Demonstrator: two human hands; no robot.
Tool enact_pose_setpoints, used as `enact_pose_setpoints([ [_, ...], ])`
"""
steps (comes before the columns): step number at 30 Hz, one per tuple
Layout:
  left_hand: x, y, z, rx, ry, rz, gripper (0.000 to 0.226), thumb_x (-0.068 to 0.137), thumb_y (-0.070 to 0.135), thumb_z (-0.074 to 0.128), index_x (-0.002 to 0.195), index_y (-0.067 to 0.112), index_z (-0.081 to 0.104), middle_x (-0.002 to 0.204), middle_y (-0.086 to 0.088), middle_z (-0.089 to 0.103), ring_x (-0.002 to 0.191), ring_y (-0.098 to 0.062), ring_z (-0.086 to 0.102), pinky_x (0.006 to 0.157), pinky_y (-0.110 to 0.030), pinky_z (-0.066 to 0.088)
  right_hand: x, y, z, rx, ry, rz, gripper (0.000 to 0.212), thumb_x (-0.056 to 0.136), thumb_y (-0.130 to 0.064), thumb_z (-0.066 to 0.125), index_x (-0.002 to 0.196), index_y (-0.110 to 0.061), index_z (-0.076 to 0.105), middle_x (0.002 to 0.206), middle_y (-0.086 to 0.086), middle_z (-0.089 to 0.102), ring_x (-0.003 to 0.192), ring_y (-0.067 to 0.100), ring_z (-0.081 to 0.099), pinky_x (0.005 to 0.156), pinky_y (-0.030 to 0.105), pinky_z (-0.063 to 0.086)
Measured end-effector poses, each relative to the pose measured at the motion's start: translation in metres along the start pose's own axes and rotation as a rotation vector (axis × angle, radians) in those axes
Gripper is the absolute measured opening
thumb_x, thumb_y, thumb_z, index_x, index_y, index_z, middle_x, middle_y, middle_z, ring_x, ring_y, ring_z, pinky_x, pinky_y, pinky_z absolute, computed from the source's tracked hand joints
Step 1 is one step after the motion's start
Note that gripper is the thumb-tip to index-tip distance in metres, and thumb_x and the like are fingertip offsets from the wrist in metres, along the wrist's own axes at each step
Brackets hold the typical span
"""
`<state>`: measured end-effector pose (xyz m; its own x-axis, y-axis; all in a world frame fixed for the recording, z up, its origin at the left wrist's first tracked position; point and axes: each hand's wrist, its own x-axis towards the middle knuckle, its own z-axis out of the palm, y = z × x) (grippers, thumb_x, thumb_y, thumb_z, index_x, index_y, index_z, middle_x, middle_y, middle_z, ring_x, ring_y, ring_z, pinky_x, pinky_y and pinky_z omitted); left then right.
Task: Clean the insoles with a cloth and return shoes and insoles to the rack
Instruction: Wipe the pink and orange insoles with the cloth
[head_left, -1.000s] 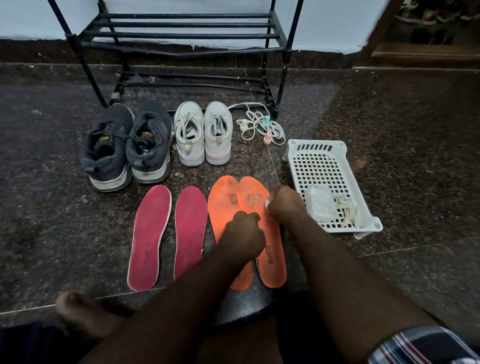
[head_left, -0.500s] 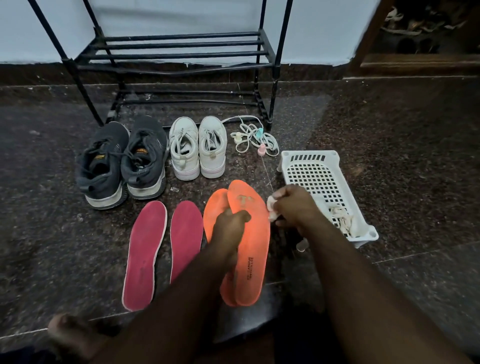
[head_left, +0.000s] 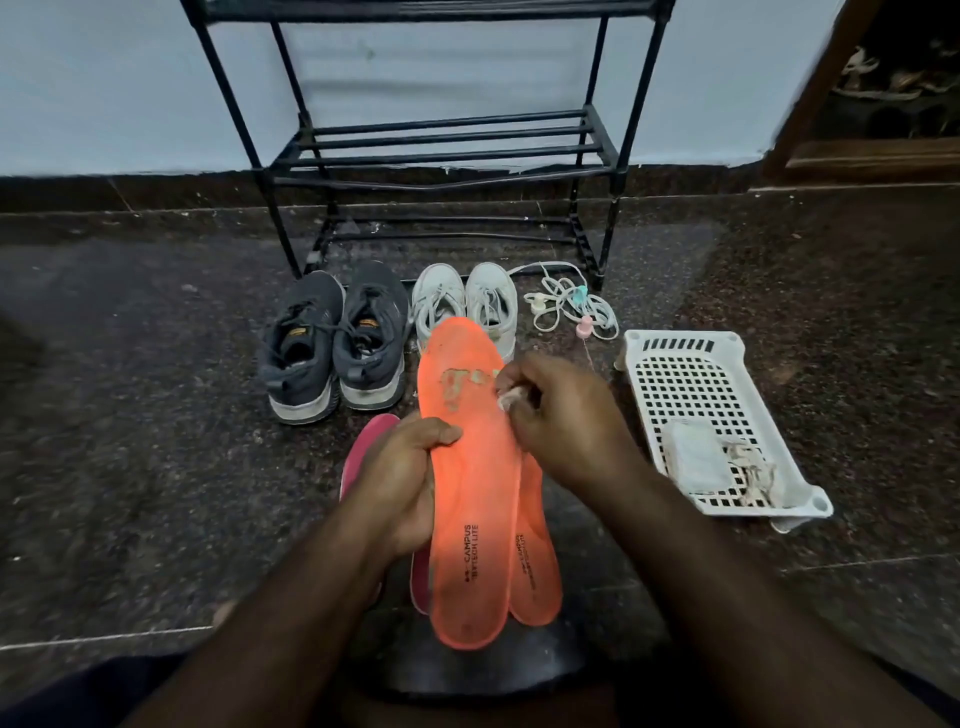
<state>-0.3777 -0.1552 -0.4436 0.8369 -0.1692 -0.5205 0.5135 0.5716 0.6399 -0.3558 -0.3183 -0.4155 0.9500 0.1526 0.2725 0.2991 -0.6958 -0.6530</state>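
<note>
My left hand grips the left edge of an orange insole, lifted off the floor with a worn pale patch near its toe. My right hand pinches a small white cloth against that insole's right edge. A second orange insole lies on the floor beneath, mostly hidden. Two pink insoles show only in slivers behind my left arm. Dark grey shoes and white shoes stand in front of the black rack.
A white perforated basket with cloths in it sits on the floor to the right. A tangle of white cord with pink and teal clips lies by the rack's right leg. The floor is dark speckled stone; a doorway is at upper right.
My left hand has lifted the orange insole up off the floor and nearer to me. My right hand brought the cloth onto it. The view has tilted upward.
</note>
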Motion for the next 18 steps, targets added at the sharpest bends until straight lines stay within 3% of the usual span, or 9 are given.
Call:
enact_pose_setpoints([
  [2, 0.004, 0.000, 0.004, 0.008, -0.005, 0.041, 0.052, 0.077, -0.005, 0.048, 0.128, -0.008, 0.056, 0.107, -0.028, 0.066, 0.083, -0.036, 0.068, 0.074, -0.048, 0.061, -0.007, -0.004, 0.006, -0.018, -0.004, -0.040, 0.021, 0.080, -0.004, 0.062, 0.091, -0.023, 0.066, 0.090, -0.009, 0.067, 0.082, 0.007, 0.059, 0.076, 0.025, 0.045],
  [5, 0.009, 0.002, 0.008, -0.010, -0.010, 0.107, 0.038, 0.085, -0.012, 0.039, 0.112, -0.004, 0.063, 0.093, -0.024, 0.068, 0.073, -0.031, 0.070, 0.064, -0.038, 0.061, -0.018, -0.013, 0.011, 0.034, -0.073, -0.107, 0.020, 0.081, -0.005, 0.064, 0.091, -0.022, 0.065, 0.086, -0.010, 0.067, 0.078, 0.004, 0.057, 0.070, 0.015, 0.039],
  [8, 0.011, -0.002, 0.006, 0.035, -0.028, 0.106, 0.038, 0.085, -0.013, 0.037, 0.111, -0.002, 0.063, 0.094, -0.023, 0.068, 0.072, -0.029, 0.069, 0.065, -0.038, 0.061, -0.006, 0.000, 0.009, -0.007, 0.039, -0.122, 0.022, 0.077, 0.005, 0.061, 0.085, -0.016, 0.064, 0.085, -0.003, 0.067, 0.081, 0.012, 0.060, 0.073, 0.020, 0.042],
  [12, 0.012, -0.004, 0.004, 0.083, -0.016, 0.088, 0.039, 0.085, -0.015, 0.038, 0.109, 0.002, 0.064, 0.100, -0.023, 0.067, 0.084, -0.033, 0.064, 0.080, -0.045, 0.057, 0.011, 0.018, -0.013, 0.162, 0.179, 0.146, 0.018, 0.081, -0.006, 0.067, 0.085, -0.023, 0.061, 0.085, -0.011, 0.068, 0.079, 0.006, 0.064, 0.072, 0.026, 0.052],
  [14, 0.012, -0.004, 0.008, 0.063, -0.034, 0.084, 0.044, 0.084, -0.016, 0.036, 0.112, 0.004, 0.063, 0.105, -0.024, 0.066, 0.094, -0.036, 0.061, 0.090, -0.048, 0.052, 0.003, 0.010, -0.009, 0.222, 0.090, 0.089, 0.020, 0.080, -0.009, 0.072, 0.087, -0.024, 0.061, 0.087, -0.012, 0.068, 0.079, 0.005, 0.064, 0.072, 0.027, 0.053],
  [16, 0.013, -0.004, 0.009, 0.058, -0.048, 0.065, 0.048, 0.082, -0.017, 0.034, 0.117, 0.001, 0.060, 0.110, -0.026, 0.062, 0.099, -0.038, 0.056, 0.090, -0.048, 0.051, -0.006, 0.006, 0.003, 0.101, 0.025, -0.017, 0.019, 0.081, -0.006, 0.069, 0.088, -0.022, 0.062, 0.086, -0.009, 0.066, 0.079, 0.010, 0.061, 0.072, 0.030, 0.050],
  [18, 0.014, -0.005, 0.007, 0.068, -0.056, 0.053, 0.051, 0.081, -0.017, 0.034, 0.123, -0.002, 0.057, 0.113, -0.027, 0.060, 0.101, -0.039, 0.054, 0.086, -0.047, 0.051, -0.001, 0.012, 0.005, 0.051, 0.090, -0.031, 0.016, 0.082, -0.002, 0.065, 0.087, -0.017, 0.061, 0.085, -0.005, 0.064, 0.078, 0.012, 0.059, 0.069, 0.026, 0.045],
])
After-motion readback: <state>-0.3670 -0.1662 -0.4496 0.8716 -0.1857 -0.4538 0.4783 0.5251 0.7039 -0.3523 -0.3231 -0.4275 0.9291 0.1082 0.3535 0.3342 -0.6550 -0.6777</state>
